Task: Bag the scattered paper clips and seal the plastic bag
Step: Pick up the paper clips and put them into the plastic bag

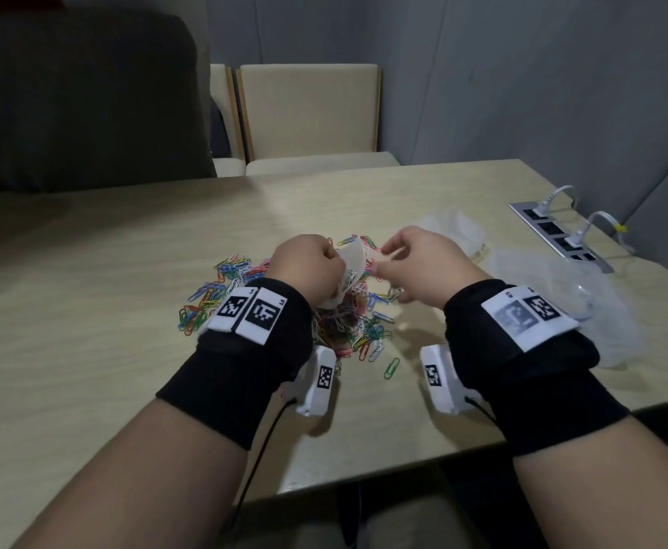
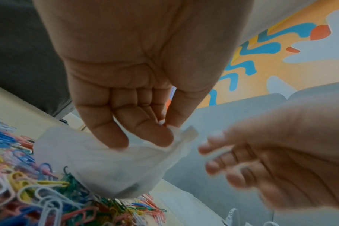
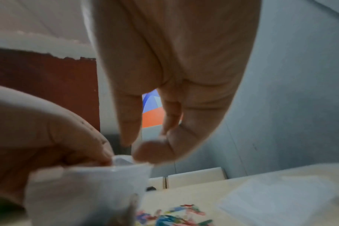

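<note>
Spanning grey-walled room, beige table (image 1: 126, 271)

Table (image 1: 126, 271): pale wood-grain laminate top, set close to a corner of the room. Walls (image 1: 522, 73): plain grey panels on the far and right sides, with a vertical seam visible. Two cream upholstered chairs (image 1: 308, 109) with wooden frames stand side by side at the table's far edge. A large dark grey cushioned seat back (image 1: 78, 101) occupies the far left. A recessed socket strip (image 1: 558, 235) is set into the table at the right, with two white plugs (image 1: 554, 200) inserted. The left wrist view shows a wall mural (image 2: 271, 61) in orange, blue, yellow and grey. Lighting is dim and even.
</note>
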The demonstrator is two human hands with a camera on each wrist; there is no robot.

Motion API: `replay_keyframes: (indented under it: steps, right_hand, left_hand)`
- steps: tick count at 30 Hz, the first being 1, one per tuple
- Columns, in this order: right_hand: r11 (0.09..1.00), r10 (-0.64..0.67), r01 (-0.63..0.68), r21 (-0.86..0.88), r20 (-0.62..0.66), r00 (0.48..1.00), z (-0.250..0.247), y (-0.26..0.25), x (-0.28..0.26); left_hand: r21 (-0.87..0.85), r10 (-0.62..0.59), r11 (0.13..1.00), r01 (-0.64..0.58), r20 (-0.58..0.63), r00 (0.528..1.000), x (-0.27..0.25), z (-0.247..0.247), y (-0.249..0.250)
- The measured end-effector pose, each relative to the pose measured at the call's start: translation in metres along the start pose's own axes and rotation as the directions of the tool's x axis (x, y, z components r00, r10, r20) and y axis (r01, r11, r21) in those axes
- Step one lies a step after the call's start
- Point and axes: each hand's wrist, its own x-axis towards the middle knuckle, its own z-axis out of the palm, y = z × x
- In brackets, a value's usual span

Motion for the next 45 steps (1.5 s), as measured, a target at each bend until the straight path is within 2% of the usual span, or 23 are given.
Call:
replay_keyframes:
  steps: [2,4,6,8,13,18,21,24,32,35,39,42,45]
  right_hand:
    - [0.946,0.052,-0.003,-0.324,0.141,0.989,0.001,0.004,-0.006]
    - [0.841,0.163,0.007,-0.541,0.264,0.951,0.005,0.007,-0.012]
    - [0.745,0.251,0.036,-0.667,0.330,0.910,0.012,0.010,-0.015]
    - [0.699,0.273,0.063,-0.712,0.347,0.897,0.020,0.014,-0.015]
    - [0.775,0.156,0.054,-0.630,0.274,0.949,0.039,0.014,0.001]
    - [0.791,0.068,0.060,-0.609,0.184,0.981,0.046,0.006,0.019]
    - [0.815,0.031,0.123,-0.566,0.254,0.967,0.050,0.003,0.020]
    - [0.762,0.017,0.216,-0.610,0.353,0.936,0.059,-0.003,0.019]
    - [0.706,-0.042,0.250,-0.663,0.313,0.949,0.064,-0.006,0.021]
    - [0.721,-0.089,0.244,-0.648,0.263,0.961,0.059,-0.001,0.023]
    - [0.765,-0.075,0.159,-0.624,0.160,0.984,0.043,0.000,0.024]
    - [0.889,-0.018,0.040,-0.457,0.054,0.998,0.030,0.002,0.024]
    - [0.997,0.045,-0.044,-0.063,0.012,0.999,0.022,0.007,0.027]
  left_hand:
    - [-0.003,-0.017,1.000,0.017,-0.002,1.000,0.002,-0.002,-0.004]
    - [-0.015,-0.040,0.999,0.040,0.001,0.999,0.003,-0.004,-0.007]
    - [-0.045,-0.057,0.997,0.057,0.007,0.998,0.003,-0.005,-0.010]
    - [-0.082,-0.069,0.994,0.069,0.004,0.998,0.002,-0.007,-0.012]
    - [-0.123,-0.067,0.990,0.065,-0.012,0.998,0.000,-0.014,-0.019]
    - [-0.107,-0.085,0.991,0.081,-0.034,0.996,0.000,-0.022,-0.026]
    - [-0.105,-0.096,0.990,0.089,-0.062,0.993,0.001,-0.027,-0.031]
    - [-0.116,-0.104,0.988,0.097,-0.061,0.993,0.002,-0.028,-0.034]
    - [-0.171,-0.118,0.979,0.110,-0.038,0.992,0.003,-0.023,-0.036]
    - [-0.193,-0.118,0.975,0.112,-0.021,0.993,0.002,-0.022,-0.035]
    - [-0.195,-0.106,0.975,0.103,-0.007,0.994,0.001,-0.022,-0.032]
    - [-0.194,-0.102,0.976,0.102,0.009,0.995,0.001,-0.021,-0.030]
    - [-0.181,-0.097,0.979,0.098,0.015,0.995,0.001,-0.020,-0.028]
